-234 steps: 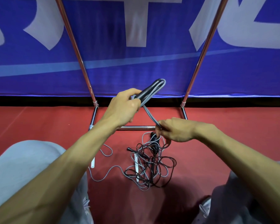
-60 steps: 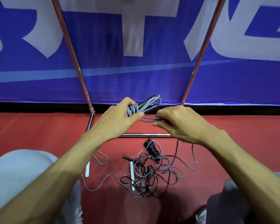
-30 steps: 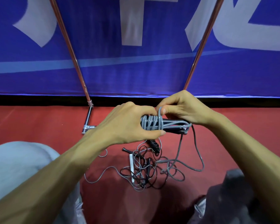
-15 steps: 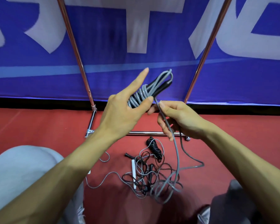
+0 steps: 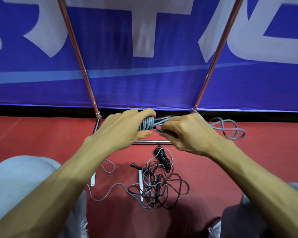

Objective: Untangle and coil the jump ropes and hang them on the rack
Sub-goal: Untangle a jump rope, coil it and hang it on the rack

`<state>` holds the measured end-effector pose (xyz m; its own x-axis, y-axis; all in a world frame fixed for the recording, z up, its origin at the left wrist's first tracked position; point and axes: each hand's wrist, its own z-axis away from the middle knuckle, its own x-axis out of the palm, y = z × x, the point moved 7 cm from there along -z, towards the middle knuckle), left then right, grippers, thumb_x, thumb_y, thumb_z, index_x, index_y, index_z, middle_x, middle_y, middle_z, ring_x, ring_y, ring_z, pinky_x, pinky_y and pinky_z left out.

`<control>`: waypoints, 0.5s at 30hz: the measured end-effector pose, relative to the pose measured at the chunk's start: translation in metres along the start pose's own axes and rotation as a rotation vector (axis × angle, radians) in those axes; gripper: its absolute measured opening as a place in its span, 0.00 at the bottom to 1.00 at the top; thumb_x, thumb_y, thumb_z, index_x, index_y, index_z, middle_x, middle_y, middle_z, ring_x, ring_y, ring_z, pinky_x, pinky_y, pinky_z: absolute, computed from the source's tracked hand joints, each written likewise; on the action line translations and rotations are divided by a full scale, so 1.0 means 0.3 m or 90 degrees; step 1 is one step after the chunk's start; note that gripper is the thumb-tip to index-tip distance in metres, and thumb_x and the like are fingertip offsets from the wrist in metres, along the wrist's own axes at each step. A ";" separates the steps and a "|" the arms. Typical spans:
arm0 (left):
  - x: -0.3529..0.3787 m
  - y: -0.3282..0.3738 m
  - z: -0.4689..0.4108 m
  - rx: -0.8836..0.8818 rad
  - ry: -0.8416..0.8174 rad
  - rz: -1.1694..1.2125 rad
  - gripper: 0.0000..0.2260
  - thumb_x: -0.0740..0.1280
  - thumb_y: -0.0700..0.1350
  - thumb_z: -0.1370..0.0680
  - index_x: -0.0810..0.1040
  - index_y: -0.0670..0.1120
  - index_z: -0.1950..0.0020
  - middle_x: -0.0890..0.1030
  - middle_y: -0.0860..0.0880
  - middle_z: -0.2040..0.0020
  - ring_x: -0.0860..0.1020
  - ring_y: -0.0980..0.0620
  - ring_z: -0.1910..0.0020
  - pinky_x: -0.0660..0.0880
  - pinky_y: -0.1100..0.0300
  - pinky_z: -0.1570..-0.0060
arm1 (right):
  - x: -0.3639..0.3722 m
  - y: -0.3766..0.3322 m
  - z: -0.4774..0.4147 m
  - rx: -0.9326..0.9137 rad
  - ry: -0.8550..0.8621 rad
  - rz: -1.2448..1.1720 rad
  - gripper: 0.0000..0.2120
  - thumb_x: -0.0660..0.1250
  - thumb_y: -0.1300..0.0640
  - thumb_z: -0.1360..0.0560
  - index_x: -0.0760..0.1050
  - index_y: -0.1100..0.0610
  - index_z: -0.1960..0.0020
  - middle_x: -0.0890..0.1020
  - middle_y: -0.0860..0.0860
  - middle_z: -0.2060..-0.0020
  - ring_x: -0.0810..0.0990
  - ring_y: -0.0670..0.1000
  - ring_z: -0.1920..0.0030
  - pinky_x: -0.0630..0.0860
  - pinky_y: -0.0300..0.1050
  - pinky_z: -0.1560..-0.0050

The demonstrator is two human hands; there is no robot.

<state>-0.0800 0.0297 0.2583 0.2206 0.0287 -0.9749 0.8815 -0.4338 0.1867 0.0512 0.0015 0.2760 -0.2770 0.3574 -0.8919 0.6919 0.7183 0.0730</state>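
**Grey rope: bundle lowered, tail thrown right**

Since half a second ago you have brought the grey rope bundle (image 5: 147, 123) down from its raised, tilted pose. It now lies level, just above the rack's base bar (image 5: 151, 142). The free tail (image 5: 229, 130) has swung away from the floor pile and now lies in loose loops to the right, near the foot of the right upright (image 5: 218, 43).

Hands: your left hand (image 5: 124, 129) grips the bundle, fingers curled over the wound turns. Your right hand (image 5: 187, 133) pinches the strand where it leaves the bundle's right end.

Location: the bundle is held between both hands in front of the rack. The rack's top rail is out of view.

Risks (judgement):
- The tail's loops cross over themselves, so a hard pull may cinch them into a knot.
- The tail lies close to the upright's foot, so drawing it in low could snag it there.
- If your left grip slackens, the stiff turns will likely spring open.

Around: a tangle (image 5: 158, 184) of black and grey ropes lies on the red floor (image 5: 33, 134) below your hands. A white handle (image 5: 93, 180) sits apart to its left. A blue banner (image 5: 144, 83) hangs behind the rack. Your forearms hide part of the floor, so I cannot tell whether the tail is fully clear of the tangle.
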 end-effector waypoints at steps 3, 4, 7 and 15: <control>0.004 0.010 -0.003 0.013 -0.002 -0.002 0.23 0.66 0.67 0.28 0.61 0.64 0.38 0.74 0.53 0.51 0.78 0.44 0.49 0.73 0.51 0.53 | -0.049 0.005 0.000 0.002 0.097 -0.012 0.07 0.70 0.53 0.28 0.80 0.57 0.60 0.77 0.49 0.70 0.75 0.55 0.72 0.67 0.45 0.79; 0.001 0.020 -0.004 0.019 0.002 -0.009 0.25 0.66 0.69 0.30 0.61 0.64 0.39 0.74 0.53 0.51 0.78 0.45 0.49 0.73 0.52 0.54 | -0.066 0.010 0.003 0.009 0.125 -0.016 0.08 0.72 0.53 0.28 0.80 0.58 0.60 0.77 0.50 0.70 0.75 0.54 0.72 0.66 0.45 0.79; -0.020 0.048 -0.001 0.031 0.041 -0.044 0.28 0.63 0.74 0.33 0.67 0.63 0.38 0.79 0.55 0.49 0.78 0.47 0.48 0.69 0.56 0.58 | -0.102 0.021 0.012 0.022 0.179 -0.026 0.11 0.72 0.50 0.29 0.80 0.58 0.59 0.77 0.50 0.68 0.73 0.55 0.73 0.67 0.45 0.80; -0.055 0.092 0.020 0.147 0.067 -0.021 0.21 0.60 0.73 0.31 0.77 0.62 0.48 0.79 0.51 0.66 0.74 0.50 0.66 0.68 0.58 0.68 | -0.091 0.048 0.023 0.017 0.143 -0.017 0.14 0.69 0.44 0.28 0.81 0.55 0.58 0.77 0.49 0.64 0.74 0.54 0.72 0.66 0.43 0.79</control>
<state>-0.0618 0.0118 0.2787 0.2471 0.1349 -0.9596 0.7731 -0.6245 0.1113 0.0734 -0.0022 0.2983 -0.4355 0.4642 -0.7713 0.6984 0.7148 0.0358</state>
